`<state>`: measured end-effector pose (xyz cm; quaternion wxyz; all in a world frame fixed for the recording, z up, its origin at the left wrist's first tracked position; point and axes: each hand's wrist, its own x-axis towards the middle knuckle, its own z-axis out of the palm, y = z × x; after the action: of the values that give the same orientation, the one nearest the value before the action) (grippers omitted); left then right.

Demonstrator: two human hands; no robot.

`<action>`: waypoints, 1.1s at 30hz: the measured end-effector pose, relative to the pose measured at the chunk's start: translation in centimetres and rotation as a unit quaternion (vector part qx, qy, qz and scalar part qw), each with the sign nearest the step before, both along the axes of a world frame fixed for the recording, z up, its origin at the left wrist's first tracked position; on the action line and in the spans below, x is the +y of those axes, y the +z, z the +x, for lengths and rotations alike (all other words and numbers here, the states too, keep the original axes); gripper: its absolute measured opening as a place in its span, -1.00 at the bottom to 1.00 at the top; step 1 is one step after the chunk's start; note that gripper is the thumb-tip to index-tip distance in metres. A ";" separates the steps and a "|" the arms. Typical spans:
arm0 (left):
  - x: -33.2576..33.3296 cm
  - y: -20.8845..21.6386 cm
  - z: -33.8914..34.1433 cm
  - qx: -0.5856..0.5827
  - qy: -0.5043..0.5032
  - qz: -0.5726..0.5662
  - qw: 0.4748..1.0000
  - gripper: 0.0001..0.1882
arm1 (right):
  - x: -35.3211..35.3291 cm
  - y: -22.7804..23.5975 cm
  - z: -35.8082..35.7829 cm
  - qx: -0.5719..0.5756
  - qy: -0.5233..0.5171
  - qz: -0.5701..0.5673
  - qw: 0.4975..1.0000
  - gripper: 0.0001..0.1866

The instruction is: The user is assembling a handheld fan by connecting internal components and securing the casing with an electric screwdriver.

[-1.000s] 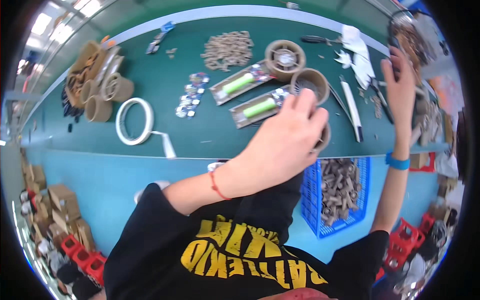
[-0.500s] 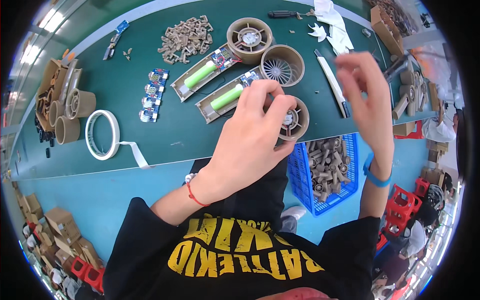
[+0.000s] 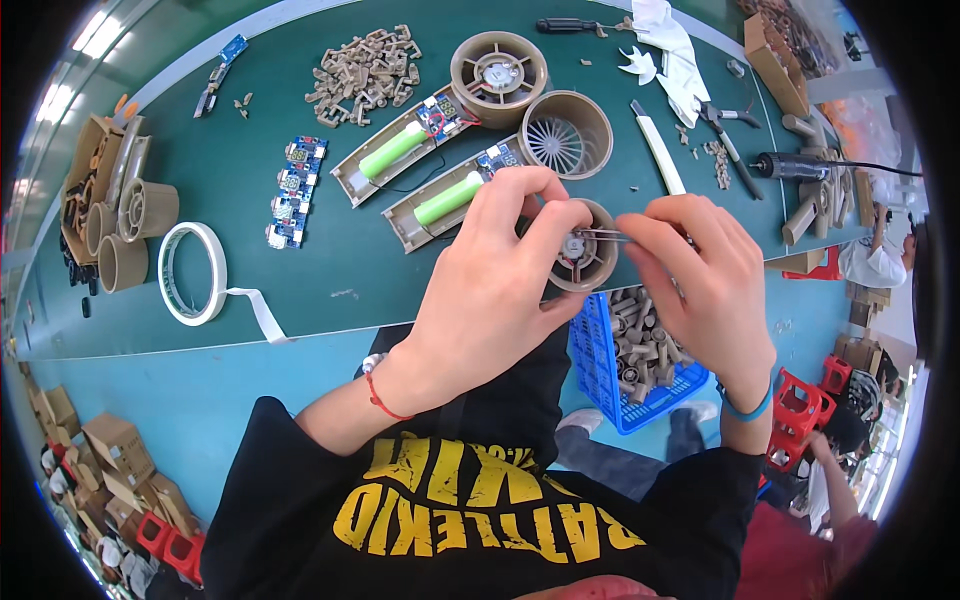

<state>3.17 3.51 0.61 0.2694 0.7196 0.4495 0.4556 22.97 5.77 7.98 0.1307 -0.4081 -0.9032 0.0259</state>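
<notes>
My left hand (image 3: 495, 265) is closed around a small round tan fan housing (image 3: 598, 272) by the table's near edge. A round motor (image 3: 574, 247) sits in the middle of its spokes. My right hand (image 3: 705, 275) pinches thin metal tweezers (image 3: 606, 236), whose tips reach the motor beside my left fingers. Beyond my left hand lie two handle halves, each with a green battery: one battery (image 3: 448, 199) is nearer, the other battery (image 3: 393, 150) farther. Their circuit boards adjoin a spoked housing (image 3: 499, 42) and an open cup-like housing (image 3: 600, 140).
Small tan parts (image 3: 365, 75) are heaped at the back. Circuit boards (image 3: 296, 190) and a tape roll (image 3: 166, 275) lie to the left. Pliers (image 3: 735, 150), an electric screwdriver (image 3: 790, 166) and a white-handled blade (image 3: 655, 148) lie right. A blue basket (image 3: 590, 345) of tan parts stands below the edge.
My right hand has come left and down to the housing, with tweezers now visible in its fingers. My left hand keeps its hold. Someone in red has come into view at lower right.
</notes>
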 end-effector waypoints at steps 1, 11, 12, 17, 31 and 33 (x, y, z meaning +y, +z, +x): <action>0.0 0.0 -0.1 0.005 -0.009 0.001 1.000 -0.44 | 0.1 0.0 0.0 -0.005 0.007 0.005 1.000 -0.71; 0.2 -0.1 -0.2 0.002 -0.009 -0.006 1.000 -0.42 | 0.8 1.4 0.0 -0.068 0.034 -0.009 0.997 -0.72; 0.2 -0.1 -0.2 0.002 -0.009 -0.006 1.000 -0.42 | 0.9 1.4 -0.2 -0.054 0.034 -0.019 0.998 -0.74; 0.3 -0.2 0.0 -0.007 -0.009 0.003 1.000 -0.43 | 1.2 0.5 0.3 0.056 -0.017 -0.115 0.992 -0.81; 0.1 -0.3 0.1 -0.013 0.004 -0.002 1.000 -0.42 | -0.1 0.8 0.0 0.057 -0.082 -0.132 0.986 -0.83; 0.1 -0.2 0.1 -0.014 0.002 -0.004 1.000 -0.42 | 0.0 0.8 -0.1 0.029 -0.042 -0.069 0.996 -0.78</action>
<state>3.31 3.60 0.37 0.2774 0.7114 0.4487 0.4644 22.86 5.75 8.77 0.1294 -0.4524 -0.8773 0.0946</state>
